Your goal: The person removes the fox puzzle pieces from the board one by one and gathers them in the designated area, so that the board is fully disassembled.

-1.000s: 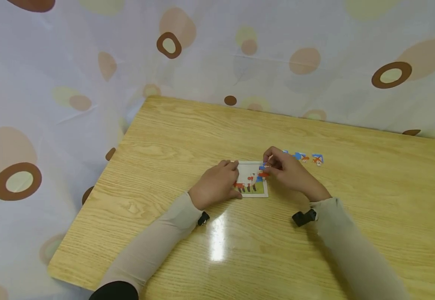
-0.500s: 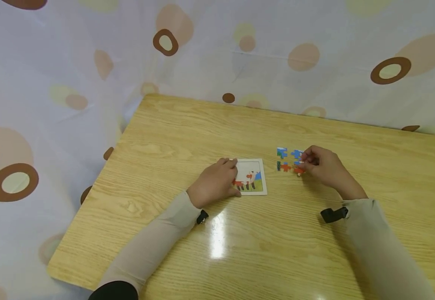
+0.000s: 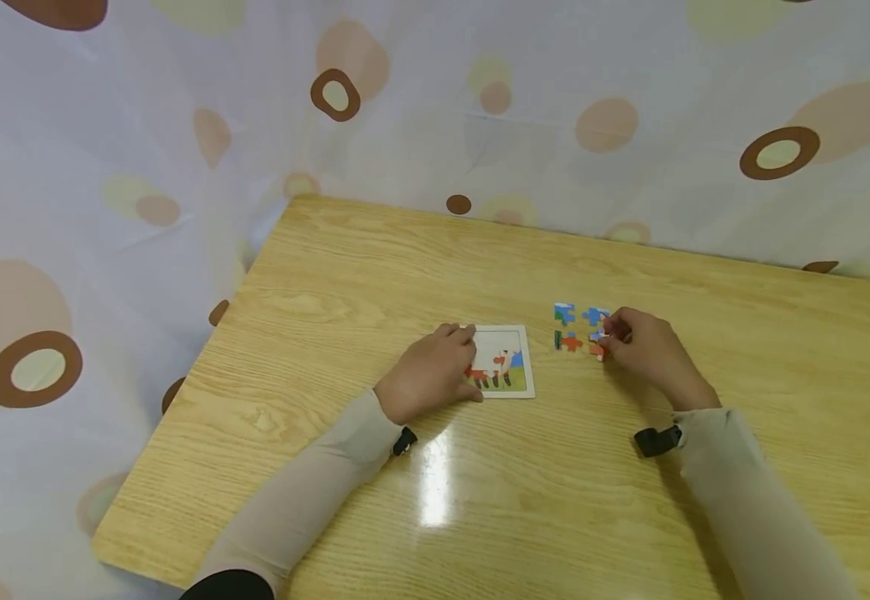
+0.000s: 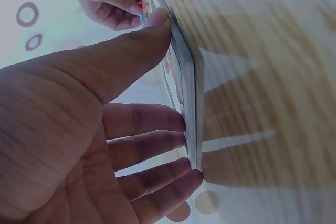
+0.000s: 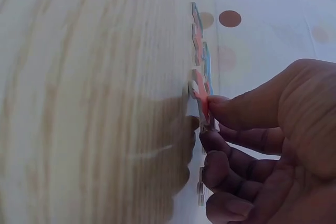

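A square puzzle board (image 3: pixel 530 367) with a pale rim lies on the table. Joined pieces along its lower part show an orange-and-white animal with dark legs on green. My left hand (image 3: pixel 429 372) rests on the board's left side, fingers fairly straight and thumb (image 4: pixel 157 18) on the near edge; it hides that side. To the right, my right hand (image 3: pixel 648 348) pinches a puzzle piece (image 5: pixel 201 98) between thumb and fingers, low over the table among loose pieces. Part of the piece is hidden by the fingers.
Loose puzzle pieces lie right of the board: a blue-and-green one (image 3: pixel 563 312), a blue one (image 3: pixel 594 316) and an orange one (image 3: pixel 572 342). Others are partly behind the right hand. A patterned curtain (image 3: pixel 540 125) hangs along the wooden table's (image 3: pixel 375 258) back edge.
My right hand has moved right from the board's upper right corner to the loose pieces, taking a puzzle piece along, and now stays there. The left hand keeps its place.
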`<control>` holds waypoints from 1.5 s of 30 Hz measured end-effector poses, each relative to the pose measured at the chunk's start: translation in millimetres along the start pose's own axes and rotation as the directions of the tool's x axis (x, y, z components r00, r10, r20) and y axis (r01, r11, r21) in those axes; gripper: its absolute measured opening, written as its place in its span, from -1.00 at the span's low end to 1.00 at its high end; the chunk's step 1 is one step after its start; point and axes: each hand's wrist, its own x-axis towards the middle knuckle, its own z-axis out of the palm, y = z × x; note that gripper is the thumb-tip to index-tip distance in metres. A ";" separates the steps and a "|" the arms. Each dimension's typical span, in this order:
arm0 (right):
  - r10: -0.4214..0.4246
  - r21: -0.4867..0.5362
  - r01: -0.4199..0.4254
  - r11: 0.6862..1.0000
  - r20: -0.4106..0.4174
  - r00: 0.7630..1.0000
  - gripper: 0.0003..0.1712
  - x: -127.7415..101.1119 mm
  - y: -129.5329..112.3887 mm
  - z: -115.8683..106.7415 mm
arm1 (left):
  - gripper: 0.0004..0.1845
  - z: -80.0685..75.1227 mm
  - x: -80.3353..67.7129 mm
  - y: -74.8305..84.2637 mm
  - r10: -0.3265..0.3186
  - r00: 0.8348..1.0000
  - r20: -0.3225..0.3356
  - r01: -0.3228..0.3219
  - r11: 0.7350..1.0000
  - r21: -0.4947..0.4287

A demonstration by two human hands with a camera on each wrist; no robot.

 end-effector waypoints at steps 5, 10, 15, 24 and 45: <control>0.001 -0.021 -0.001 1.000 -0.012 1.000 -0.80 -3.6 -4.4 2.7 | -0.53 1.1 -1.4 0.3 0.003 1.000 -0.006 -0.003 1.000 0.005; -0.011 -0.067 0.009 0.998 -0.033 0.999 -0.83 -5.3 -5.8 5.4 | -0.54 2.5 -1.5 -0.4 0.004 1.000 -0.001 -0.004 1.000 0.002; -0.029 -0.062 0.026 0.998 -0.041 0.999 -0.85 -6.0 -4.7 7.9 | -0.55 2.9 -1.6 0.0 0.005 1.000 0.004 -0.005 1.000 0.008; -0.087 -0.033 0.084 0.996 -0.132 0.987 -0.70 -8.8 -9.0 10.2 | -0.64 -7.7 -2.0 0.9 -0.005 0.998 0.061 0.005 1.000 -0.003; -0.382 -0.028 0.386 0.922 0.092 0.920 -0.60 -0.3 -91.7 69.9 | -0.70 -7.7 0.1 -5.2 0.040 0.998 -0.038 -0.044 0.994 -0.096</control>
